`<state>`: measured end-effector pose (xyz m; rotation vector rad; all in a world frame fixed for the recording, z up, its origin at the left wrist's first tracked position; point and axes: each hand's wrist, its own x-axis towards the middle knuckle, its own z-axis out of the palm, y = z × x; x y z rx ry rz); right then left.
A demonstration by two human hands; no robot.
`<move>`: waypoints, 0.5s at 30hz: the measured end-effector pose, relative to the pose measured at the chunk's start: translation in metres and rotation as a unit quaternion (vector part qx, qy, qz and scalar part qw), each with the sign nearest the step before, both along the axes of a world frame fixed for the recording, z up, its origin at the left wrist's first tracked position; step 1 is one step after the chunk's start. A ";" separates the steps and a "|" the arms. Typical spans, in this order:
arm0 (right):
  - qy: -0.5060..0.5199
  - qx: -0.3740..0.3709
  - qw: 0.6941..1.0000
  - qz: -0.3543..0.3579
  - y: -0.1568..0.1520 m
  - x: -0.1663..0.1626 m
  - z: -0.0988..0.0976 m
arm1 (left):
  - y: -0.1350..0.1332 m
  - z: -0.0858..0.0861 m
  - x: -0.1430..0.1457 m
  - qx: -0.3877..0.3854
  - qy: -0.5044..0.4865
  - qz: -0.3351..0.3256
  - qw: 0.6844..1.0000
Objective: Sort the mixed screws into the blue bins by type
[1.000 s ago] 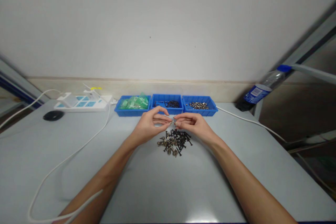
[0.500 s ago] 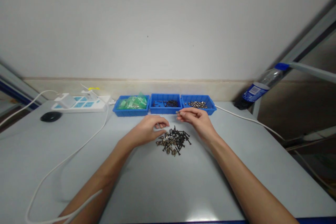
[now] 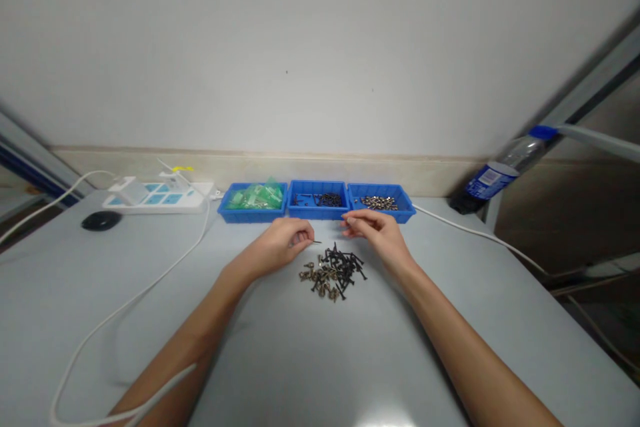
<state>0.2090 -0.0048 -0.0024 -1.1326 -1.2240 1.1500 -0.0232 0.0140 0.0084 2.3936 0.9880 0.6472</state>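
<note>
My left hand (image 3: 287, 241) pinches a thin dark screw (image 3: 317, 242) between thumb and fingers, its end sticking out to the right. Below it lies a mixed pile of screws (image 3: 334, 271), black ones mostly to the right and brassy ones to the left. My right hand (image 3: 376, 232) hovers in front of the right blue bin (image 3: 406, 215), thumb and fingertips together. Whatever those fingertips hold, if anything, is too small to make out. Shiny metal pieces (image 3: 380, 203) lie in that bin. The middle blue bin (image 3: 316, 212) has dark screws (image 3: 329, 199) in it.
The left blue bin (image 3: 253, 216) contains green plastic bags (image 3: 257, 195). A white power strip (image 3: 195, 203) with plugs and a black mouse (image 3: 101, 221) are at the left. White cable (image 3: 135, 297) crosses my left forearm. A bottle (image 3: 493, 179) leans at the right.
My left hand has closed its fingers and now pinches a dark screw. The small shiny piece at my right fingertips no longer shows clearly. The view has shifted slightly.
</note>
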 end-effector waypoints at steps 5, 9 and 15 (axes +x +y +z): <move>-0.029 -0.019 0.990 0.134 -0.008 -0.006 0.001 | -0.007 0.005 0.010 0.046 -0.102 0.031 0.993; 0.010 -0.029 0.987 0.159 -0.009 -0.005 0.002 | -0.009 0.005 0.012 0.066 -0.120 0.017 0.990; 0.034 -0.031 0.984 0.171 -0.009 -0.002 -0.001 | -0.011 0.006 0.012 0.063 -0.124 0.002 0.990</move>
